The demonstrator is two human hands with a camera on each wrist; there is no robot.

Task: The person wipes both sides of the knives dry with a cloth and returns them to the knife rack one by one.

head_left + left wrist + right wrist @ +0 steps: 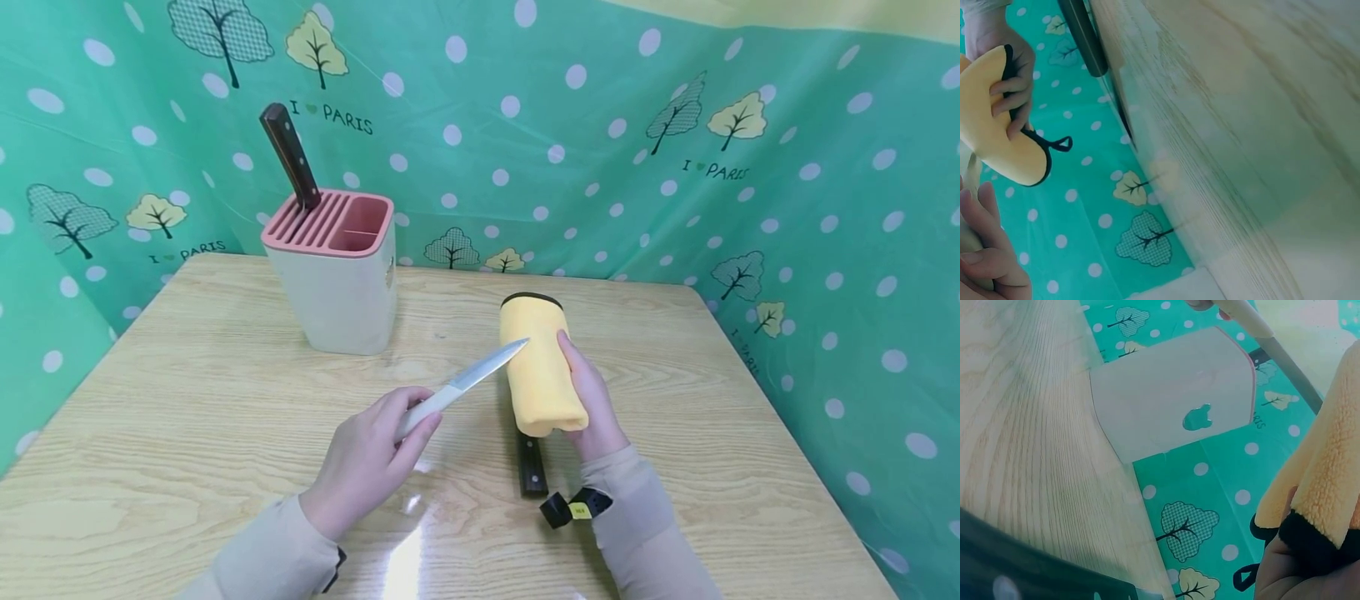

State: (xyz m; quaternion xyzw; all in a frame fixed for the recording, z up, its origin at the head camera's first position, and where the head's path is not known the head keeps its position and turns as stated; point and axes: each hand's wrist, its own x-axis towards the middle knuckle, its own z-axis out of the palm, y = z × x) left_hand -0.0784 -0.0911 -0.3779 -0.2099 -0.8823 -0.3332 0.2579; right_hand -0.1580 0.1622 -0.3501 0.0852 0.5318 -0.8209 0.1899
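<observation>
My left hand [375,458] grips the pale handle of a kitchen knife [486,367], its blade pointing up and to the right. The blade's tip overlaps the front of a folded yellow cloth [536,358] in the head view. Behind that cloth, my right hand [592,400] holds it from the right side, with much of the palm hidden. Black edging and a small hanging loop [1062,144] show on the cloth in the left wrist view. Below the cloth, a second knife [532,468] with a black riveted handle lies on the table, its blade mostly covered from above.
A white knife block [337,308] with a pink slotted top stands at the table's back left. One dark-handled knife [291,158] sits upright in a slot. Green patterned fabric [555,167] hangs behind the wooden table [187,400] and along its sides.
</observation>
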